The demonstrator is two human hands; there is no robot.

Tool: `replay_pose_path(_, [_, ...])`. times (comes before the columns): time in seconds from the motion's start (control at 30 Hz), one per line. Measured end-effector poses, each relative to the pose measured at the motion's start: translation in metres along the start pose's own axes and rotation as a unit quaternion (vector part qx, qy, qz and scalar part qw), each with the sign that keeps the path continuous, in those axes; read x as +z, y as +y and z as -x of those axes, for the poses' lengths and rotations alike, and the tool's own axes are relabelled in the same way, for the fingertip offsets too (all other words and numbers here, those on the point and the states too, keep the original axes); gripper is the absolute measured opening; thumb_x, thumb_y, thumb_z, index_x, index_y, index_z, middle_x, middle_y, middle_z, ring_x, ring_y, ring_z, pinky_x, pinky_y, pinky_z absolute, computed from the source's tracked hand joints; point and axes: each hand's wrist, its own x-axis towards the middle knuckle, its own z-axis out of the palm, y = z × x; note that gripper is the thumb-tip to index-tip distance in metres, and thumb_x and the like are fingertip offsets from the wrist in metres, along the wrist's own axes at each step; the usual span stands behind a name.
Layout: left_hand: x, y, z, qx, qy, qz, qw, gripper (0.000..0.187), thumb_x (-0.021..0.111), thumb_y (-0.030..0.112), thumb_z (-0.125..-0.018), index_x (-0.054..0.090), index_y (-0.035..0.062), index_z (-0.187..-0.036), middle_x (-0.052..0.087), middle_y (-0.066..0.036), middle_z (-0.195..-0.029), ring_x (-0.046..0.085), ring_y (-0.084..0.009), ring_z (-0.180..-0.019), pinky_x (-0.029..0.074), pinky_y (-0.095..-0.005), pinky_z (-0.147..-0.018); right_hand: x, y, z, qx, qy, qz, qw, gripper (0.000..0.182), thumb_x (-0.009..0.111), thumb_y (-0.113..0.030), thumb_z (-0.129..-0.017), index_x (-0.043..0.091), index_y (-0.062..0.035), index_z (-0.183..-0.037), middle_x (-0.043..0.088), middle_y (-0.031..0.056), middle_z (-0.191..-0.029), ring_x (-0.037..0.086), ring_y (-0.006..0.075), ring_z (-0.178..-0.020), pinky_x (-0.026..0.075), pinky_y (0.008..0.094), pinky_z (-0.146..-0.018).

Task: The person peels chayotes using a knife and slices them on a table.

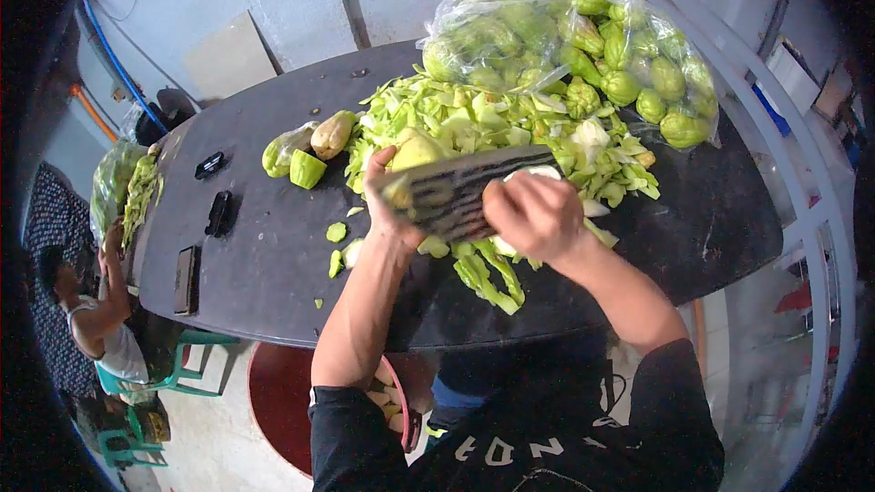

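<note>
My right hand is closed in a fist around a cleaver, whose handle is hidden by my fingers. The broad blade, dark with streaky reflections, points left across the front of my left hand. That hand is closed around a pale green chayote, partly covered by the blade. Behind both hands spreads a large heap of green chayote peelings. Long peel strips lie below the blade, and small cut slices sit left of my left wrist.
A clear plastic bag full of chayotes stands at the back of the dark table. Several chayotes and black objects lie left. Below is a red tub. Another person sits far left; a metal frame stands right.
</note>
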Motion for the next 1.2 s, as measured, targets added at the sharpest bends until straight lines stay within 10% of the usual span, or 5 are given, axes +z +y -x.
replay_pose_path(0.5, [-0.002,-0.010,-0.007,0.067,0.059,-0.036,0.995,0.046,0.044,0.048,-0.091,0.059,0.0072,-0.104,0.067,-0.013,-0.091,0.067,-0.0258,-0.079,0.057,-0.0383,-0.071,0.018,-0.026,0.001,-0.059,0.000,0.034,0.998,0.013,0.062,-0.015,-0.074,0.056,-0.0080,-0.083,0.042,-0.0010,-0.064,0.048,0.0117,-0.056,0.041,0.0234,-0.045])
replay_pose_path(0.8, [-0.007,-0.007,-0.005,-0.002,-0.032,0.045,0.998,0.043,0.047,0.045,-0.088,0.060,0.0067,-0.103,0.067,-0.013,-0.092,0.065,-0.0254,-0.079,0.056,-0.0383,-0.073,0.020,-0.014,0.002,-0.038,-0.006,0.023,0.999,0.010,0.061,-0.013,-0.075,0.056,-0.0085,-0.083,0.044,-0.0007,-0.064,0.051,0.0129,-0.055,0.045,0.0258,-0.046])
replay_pose_path(0.83, [0.017,-0.011,0.008,0.052,0.076,-0.026,0.995,0.044,0.048,0.045,-0.087,0.060,0.0066,-0.105,0.067,-0.013,-0.093,0.065,-0.0269,-0.080,0.055,-0.0395,-0.074,0.018,-0.010,0.004,-0.037,-0.006,0.023,0.999,0.010,0.061,-0.013,-0.075,0.056,-0.0085,-0.083,0.044,-0.0007,-0.064,0.051,0.0129,-0.055,0.045,0.0258,-0.046])
replay_pose_path(1.2, [0.016,-0.003,0.011,0.126,0.050,-0.065,0.989,0.049,0.049,0.047,-0.086,0.058,0.0066,-0.113,0.064,-0.013,-0.104,0.062,-0.0288,-0.093,0.052,-0.0442,-0.084,0.014,0.006,0.012,0.018,-0.049,-0.018,0.998,0.010,0.060,-0.012,-0.075,0.057,-0.0091,-0.084,0.050,-0.0004,-0.064,0.058,0.0139,-0.054,0.048,0.0278,-0.046])
